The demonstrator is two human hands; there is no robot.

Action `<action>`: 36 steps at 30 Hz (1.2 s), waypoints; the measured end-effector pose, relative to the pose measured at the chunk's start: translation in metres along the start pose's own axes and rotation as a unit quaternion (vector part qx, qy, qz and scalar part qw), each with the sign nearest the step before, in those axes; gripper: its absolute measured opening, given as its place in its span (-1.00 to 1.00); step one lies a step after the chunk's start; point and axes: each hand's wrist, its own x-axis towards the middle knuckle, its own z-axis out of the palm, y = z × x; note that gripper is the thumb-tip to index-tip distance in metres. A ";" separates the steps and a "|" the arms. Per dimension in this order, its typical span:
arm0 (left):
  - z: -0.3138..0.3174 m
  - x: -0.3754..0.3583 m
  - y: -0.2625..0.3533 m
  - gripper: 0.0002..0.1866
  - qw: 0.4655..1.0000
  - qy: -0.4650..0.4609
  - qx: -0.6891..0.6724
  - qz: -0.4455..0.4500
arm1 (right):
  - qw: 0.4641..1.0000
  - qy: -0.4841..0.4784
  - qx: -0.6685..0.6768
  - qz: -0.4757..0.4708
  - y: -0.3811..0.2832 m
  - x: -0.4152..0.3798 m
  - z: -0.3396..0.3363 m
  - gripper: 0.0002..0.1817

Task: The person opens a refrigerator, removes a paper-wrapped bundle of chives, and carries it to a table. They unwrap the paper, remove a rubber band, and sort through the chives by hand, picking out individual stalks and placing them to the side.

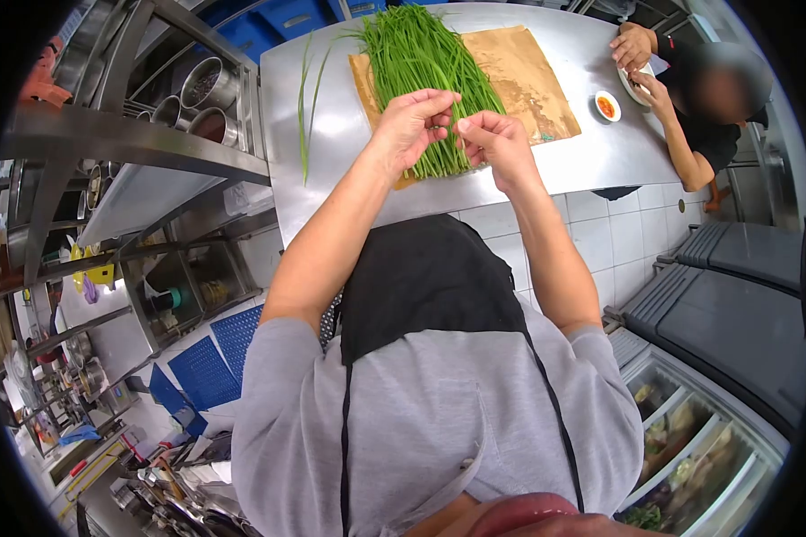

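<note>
1. Both bare hands, left hand (415, 125) and right hand (503, 152), just over a big pile of long, thin green stalks (412, 49). Under the pile, a flat, stained brown sheet (533, 76) on a shiny silver metal surface (604, 157).
2. Fingers (440, 97) bent, tips close together, maybe pinching a stalk; cannot tell for sure.
3. Looks like careful picking at stalks. Seems to call for a soft pinch next, without squashing.
4. Left of the pile, loose green stalks (305, 125). To the right, a small white bowl (598, 109) with orange-red food, near a person in black (694, 125).
5. Maybe in the way: stalks packed tight, easy to catch too many.
</note>
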 end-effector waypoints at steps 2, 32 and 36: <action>0.001 0.000 -0.002 -0.84 1.000 0.017 0.003 -0.002 | 0.992 0.020 -0.100 -0.078 0.014 0.004 -0.007 -0.82; 0.008 0.003 -0.020 -0.87 0.994 0.066 -0.082 -0.037 | 0.964 0.033 -0.243 -0.101 0.008 -0.014 -0.003 -0.73; 0.003 0.020 -0.003 -0.89 0.991 0.090 -0.094 0.000 | 0.977 0.029 -0.201 -0.069 0.004 -0.041 -0.010 -0.75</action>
